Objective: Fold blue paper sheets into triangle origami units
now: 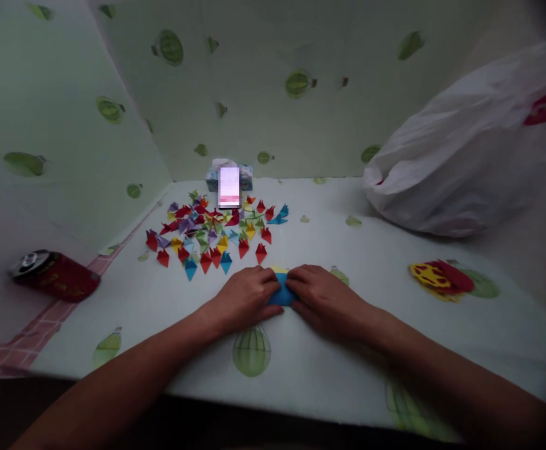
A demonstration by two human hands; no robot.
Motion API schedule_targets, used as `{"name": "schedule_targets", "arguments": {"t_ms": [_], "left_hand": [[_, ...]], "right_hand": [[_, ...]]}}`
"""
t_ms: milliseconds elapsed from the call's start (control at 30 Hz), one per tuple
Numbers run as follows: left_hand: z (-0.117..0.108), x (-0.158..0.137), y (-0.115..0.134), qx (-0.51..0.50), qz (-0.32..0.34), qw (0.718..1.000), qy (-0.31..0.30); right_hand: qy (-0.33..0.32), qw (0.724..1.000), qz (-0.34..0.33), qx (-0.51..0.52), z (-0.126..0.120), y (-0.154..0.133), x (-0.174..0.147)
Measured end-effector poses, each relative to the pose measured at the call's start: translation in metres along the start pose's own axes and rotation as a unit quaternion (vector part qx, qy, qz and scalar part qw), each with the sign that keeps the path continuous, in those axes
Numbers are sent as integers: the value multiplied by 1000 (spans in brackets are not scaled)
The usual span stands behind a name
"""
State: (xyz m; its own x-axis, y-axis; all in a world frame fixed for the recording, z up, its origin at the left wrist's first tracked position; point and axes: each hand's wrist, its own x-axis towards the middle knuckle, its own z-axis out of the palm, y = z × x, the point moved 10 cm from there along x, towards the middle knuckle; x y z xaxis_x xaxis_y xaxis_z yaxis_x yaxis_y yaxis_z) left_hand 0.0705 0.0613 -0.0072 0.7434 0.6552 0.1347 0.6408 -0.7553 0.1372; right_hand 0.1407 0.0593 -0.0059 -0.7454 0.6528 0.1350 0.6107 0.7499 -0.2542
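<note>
Between my two hands, on the white cloth with green balloon prints, lies a small piece of blue folding paper (282, 296) with a pale yellow strip along its far edge. My left hand (249, 292) grips its left side, fingers on top and thumb along the near edge. From the right, my right hand (322, 297) holds the other side in the same way. The fingers cover both ends of the paper. Beyond them spreads a group of folded paper cranes (206, 262) in red, blue, purple, yellow and green.
A phone (229, 184) with a lit screen leans on a tissue box (247, 177) behind the cranes. To the left lies a red can (62, 275). On the right are yellow and red cut-out pieces (435, 279) and a large white plastic bag (455, 150). Patterned walls (254, 56) enclose the back and left.
</note>
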Motion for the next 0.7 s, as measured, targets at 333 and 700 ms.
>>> {"name": "schedule_targets", "arguments": {"t_ms": [333,700], "left_hand": [[-6,-2,-1,-61,-7,998,-1],[-7,-3,-21,-177,-33,981,67]], "right_hand": [[-23,999,-20,14,0,0,-6],[16,993,14,112,-5,15,-5]]}}
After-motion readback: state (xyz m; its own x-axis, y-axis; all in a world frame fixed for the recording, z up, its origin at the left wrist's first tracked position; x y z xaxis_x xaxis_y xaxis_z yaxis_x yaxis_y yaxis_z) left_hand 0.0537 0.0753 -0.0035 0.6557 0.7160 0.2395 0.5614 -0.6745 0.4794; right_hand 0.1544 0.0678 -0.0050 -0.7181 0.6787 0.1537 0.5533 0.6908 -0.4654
